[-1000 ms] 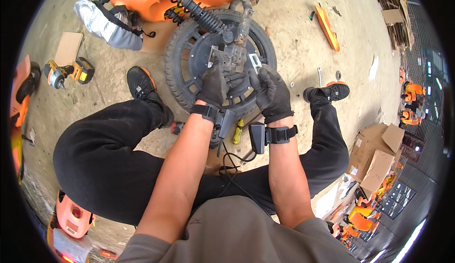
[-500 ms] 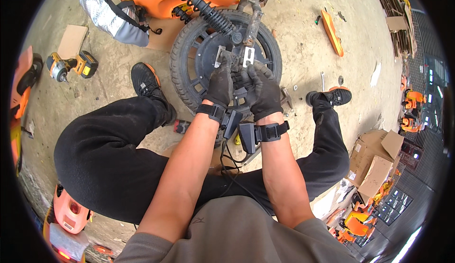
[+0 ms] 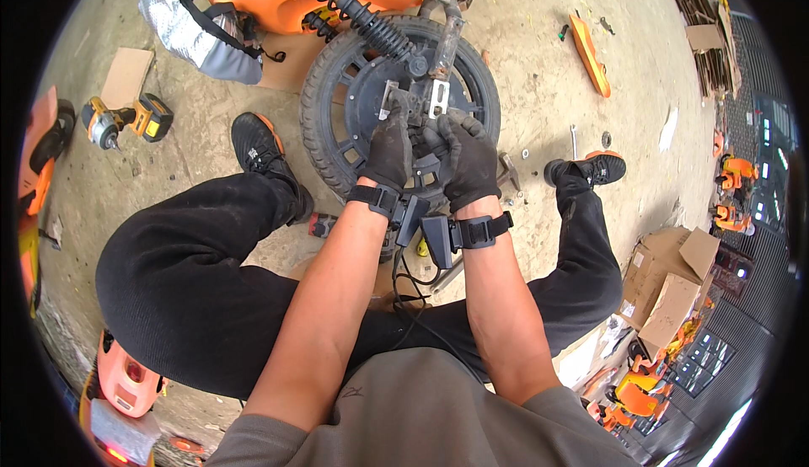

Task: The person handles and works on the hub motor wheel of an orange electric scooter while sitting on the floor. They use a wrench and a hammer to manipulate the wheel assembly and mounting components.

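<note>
A wheel with a black hub and treaded tyre (image 3: pixel 322 88) stands in front of me under an orange and yellow vehicle body (image 3: pixel 278 0). Over the hub, my gloved left hand (image 3: pixel 390 151) is closed with its fingers on a dirty metal bracket (image 3: pixel 388 100). My gloved right hand (image 3: pixel 468 160) sits beside it, its fingers curled together just below a silver slotted plate (image 3: pixel 439 98). What those fingers pinch is hidden. A rusty swing arm (image 3: pixel 446 50) and a black coil shock absorber (image 3: pixel 371 21) reach down to the hub.
A cordless impact driver (image 3: pixel 126 120) lies at left near a cardboard piece (image 3: pixel 128 78). To the right are a hammer (image 3: pixel 509 170), a wrench (image 3: pixel 574 140), a ring (image 3: pixel 606 139) and an orange panel (image 3: pixel 589 56). An opened cardboard box (image 3: pixel 666 286) stands farther right.
My right hand's fingers have shifted slightly at the slotted plate, and a small gap now shows between the hands. My left hand stays at the bracket. The view has moved very little.
</note>
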Motion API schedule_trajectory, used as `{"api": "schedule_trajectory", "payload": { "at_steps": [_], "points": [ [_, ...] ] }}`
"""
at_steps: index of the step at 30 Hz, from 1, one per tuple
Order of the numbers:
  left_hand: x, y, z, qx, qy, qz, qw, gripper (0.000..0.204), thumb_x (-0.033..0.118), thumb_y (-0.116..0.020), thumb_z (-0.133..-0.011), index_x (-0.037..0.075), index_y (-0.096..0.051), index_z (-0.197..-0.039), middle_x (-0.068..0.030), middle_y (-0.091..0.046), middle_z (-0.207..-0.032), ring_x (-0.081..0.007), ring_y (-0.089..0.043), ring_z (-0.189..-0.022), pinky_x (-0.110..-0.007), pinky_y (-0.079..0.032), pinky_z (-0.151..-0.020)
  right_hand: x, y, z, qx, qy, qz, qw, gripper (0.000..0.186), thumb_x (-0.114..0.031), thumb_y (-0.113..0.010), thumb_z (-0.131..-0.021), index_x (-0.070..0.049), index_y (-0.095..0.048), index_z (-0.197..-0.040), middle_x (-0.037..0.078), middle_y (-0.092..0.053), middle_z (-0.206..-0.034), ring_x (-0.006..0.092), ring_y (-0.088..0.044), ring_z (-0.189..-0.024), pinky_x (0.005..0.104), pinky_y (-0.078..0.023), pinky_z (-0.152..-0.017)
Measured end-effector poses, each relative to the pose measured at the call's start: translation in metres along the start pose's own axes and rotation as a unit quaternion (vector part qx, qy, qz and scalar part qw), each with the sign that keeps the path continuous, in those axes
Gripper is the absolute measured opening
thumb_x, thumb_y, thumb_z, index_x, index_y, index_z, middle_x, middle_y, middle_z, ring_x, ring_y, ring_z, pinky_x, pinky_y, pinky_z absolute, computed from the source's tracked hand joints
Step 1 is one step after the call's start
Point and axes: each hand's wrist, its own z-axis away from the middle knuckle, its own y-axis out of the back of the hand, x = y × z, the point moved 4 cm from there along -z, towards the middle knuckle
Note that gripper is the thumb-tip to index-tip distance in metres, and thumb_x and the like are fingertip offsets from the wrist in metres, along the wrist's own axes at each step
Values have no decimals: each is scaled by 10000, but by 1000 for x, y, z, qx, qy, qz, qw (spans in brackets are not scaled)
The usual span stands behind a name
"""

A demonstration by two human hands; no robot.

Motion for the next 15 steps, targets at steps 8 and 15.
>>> {"api": "schedule_trajectory", "payload": {
  "at_steps": [8, 15],
  "points": [
    [1, -1, 2, 0, -14, -15, 1000, 520, 547, -458, -916, 59, -631, -955, -60, -644, -813, -151, -621, -727, -268, -512, -653, 3, 1, 0, -24, -13, 13, 1000, 244, -57, -626, -867, 34, -517, -1065, 122, -621, -952, 184, -637, -864, 256, -561, -749],
    [4, -3, 4, -13, 3, -25, 1000, 591, 601, -423, -902, 61, -601, -1064, -63, -646, -910, -162, -631, -768, -291, -528, -662, 1, 1, 0, -22, -19, -7, 1000, 240, -44, -626, -864, 42, -525, -1063, 118, -615, -953, 186, -636, -867, 256, -563, -747]
  ]
}}
